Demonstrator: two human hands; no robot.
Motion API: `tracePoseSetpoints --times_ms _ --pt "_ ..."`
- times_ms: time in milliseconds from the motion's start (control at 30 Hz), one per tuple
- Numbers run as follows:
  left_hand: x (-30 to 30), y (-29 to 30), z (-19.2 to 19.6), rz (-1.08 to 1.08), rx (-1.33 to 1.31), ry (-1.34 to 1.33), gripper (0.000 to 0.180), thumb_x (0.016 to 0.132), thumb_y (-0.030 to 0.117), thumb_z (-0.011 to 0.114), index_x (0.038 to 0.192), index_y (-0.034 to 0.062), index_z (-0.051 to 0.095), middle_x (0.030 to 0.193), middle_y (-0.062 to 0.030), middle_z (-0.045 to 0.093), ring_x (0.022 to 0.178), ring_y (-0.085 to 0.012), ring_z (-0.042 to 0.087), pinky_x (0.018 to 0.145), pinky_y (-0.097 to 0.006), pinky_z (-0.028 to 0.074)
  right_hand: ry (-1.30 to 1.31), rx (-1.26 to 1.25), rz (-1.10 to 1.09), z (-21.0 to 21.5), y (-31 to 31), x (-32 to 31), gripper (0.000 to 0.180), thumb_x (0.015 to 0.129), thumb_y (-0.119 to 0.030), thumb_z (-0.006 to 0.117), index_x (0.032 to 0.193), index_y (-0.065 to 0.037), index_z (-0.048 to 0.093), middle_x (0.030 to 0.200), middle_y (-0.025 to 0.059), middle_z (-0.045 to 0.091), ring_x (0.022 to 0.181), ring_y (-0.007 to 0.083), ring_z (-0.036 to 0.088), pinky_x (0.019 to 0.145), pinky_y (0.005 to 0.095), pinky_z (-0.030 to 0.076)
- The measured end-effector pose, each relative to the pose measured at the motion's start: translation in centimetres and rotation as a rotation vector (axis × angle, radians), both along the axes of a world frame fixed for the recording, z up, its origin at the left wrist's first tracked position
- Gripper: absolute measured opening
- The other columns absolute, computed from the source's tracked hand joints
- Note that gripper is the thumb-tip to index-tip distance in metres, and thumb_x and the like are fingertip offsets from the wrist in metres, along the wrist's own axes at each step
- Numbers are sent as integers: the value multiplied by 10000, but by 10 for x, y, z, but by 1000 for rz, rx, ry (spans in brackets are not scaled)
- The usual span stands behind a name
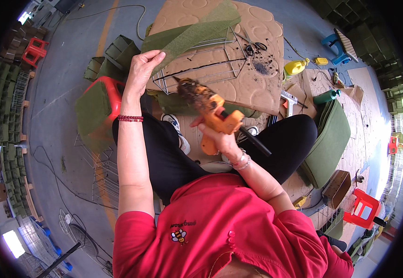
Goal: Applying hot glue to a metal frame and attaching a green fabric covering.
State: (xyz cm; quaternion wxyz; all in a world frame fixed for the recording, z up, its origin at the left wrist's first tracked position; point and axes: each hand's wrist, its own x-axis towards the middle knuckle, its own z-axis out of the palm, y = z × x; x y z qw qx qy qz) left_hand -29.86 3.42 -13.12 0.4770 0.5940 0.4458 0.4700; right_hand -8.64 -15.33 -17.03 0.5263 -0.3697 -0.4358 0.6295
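My left hand (142,72) pinches the edge of a strip of green mesh fabric (190,39) between thumb and fingertips, lifting it. Below the fabric a metal wire frame (220,52) lies on the cardboard-topped work surface (257,88), with a dark line of glue along one of its bars. In my right hand (222,141) is an orange hot glue gun (217,113), its front crusted with dark glue. A black glue stick (257,141) sticks out of its back. The nozzle points toward the frame, near its close edge; whether it touches is unclear.
Scissors (257,45) and dark crumbs lie on the cardboard's right side. A yellow bottle (296,67) and stacked green fabric panels (328,143) are on the right. Left are a red stool (113,95) with green fabric and green boxes (121,50). Cables cross the floor.
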Motion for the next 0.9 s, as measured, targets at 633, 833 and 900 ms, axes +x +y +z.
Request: tracePoseSetpoints --times_ms 633,833,900 --pt "-2 0 -1 -43 -64 45 260 897 196 685 1049 -14 712 934 9 686 874 -46 562 874 -237 421 -171 -132 122 -22 13 -33 153 891 -53 597 1032 -30 543 917 49 596 903 151 604 845 322 484" --pt "1 -2 2 -43 -55 48 265 896 201 686 1047 -15 713 930 12 681 868 -43 555 871 -237 421 -48 -103 76 -24 12 -31 250 885 -282 667 1034 -90 612 915 -14 673 882 83 625 799 261 481" --pt "1 -3 0 -28 -25 42 275 889 205 695 1039 -25 713 886 18 674 820 -38 546 805 -227 433 -66 -97 72 -21 13 -31 245 882 -275 670 1026 -86 611 909 -14 671 874 83 624 797 259 479"
